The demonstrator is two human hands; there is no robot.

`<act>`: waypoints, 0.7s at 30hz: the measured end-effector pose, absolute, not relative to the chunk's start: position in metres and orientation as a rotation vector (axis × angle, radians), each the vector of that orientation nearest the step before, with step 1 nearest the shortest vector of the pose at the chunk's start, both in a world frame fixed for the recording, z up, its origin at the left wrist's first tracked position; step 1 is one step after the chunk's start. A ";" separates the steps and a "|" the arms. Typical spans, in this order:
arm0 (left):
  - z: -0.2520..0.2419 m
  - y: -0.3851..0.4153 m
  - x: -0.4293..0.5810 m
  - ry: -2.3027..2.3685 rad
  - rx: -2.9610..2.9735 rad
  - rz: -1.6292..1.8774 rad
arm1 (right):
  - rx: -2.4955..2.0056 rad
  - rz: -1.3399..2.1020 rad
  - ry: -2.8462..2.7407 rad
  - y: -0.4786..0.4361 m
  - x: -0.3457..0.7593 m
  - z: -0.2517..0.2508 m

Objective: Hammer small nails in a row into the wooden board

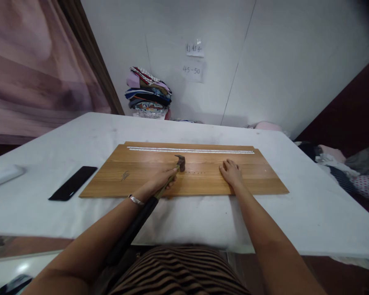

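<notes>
My left hand (162, 179) is wrapped round the handle of a claw hammer (181, 162), close below its head. The hammer's long dark grip runs back under my left forearm. Its head is over the middle of a brown wooden board (153, 164), beside a short row of several small nails (197, 172); whether it touches the board I cannot tell. On the right part of the board my right hand (231, 172) rests palm down, fingers slightly bent and holding nothing. Loose nails (124, 175) lie in a small pile on the board's left side.
Two white measuring strips (190, 150) run along the board's far edge. A black phone (73, 183) lies left of the board on the white table (184, 221). Folded clothes (149, 92) are stacked at the back by the wall, and more cloth (341, 172) lies at the right.
</notes>
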State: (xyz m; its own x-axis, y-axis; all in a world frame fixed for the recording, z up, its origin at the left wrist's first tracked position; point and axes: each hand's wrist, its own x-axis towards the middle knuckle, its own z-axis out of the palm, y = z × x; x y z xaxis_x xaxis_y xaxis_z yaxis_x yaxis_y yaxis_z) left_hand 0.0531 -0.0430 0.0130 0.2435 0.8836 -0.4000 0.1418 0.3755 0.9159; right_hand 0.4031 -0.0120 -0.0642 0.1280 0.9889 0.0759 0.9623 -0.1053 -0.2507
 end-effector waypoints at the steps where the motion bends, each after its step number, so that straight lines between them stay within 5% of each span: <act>1: 0.013 -0.043 0.053 1.238 1.091 0.674 | -2.169 0.161 -1.922 -0.012 0.403 -0.065; 21: 0.016 -0.042 0.057 1.275 1.030 0.688 | -2.189 0.157 -1.922 -0.009 0.405 -0.067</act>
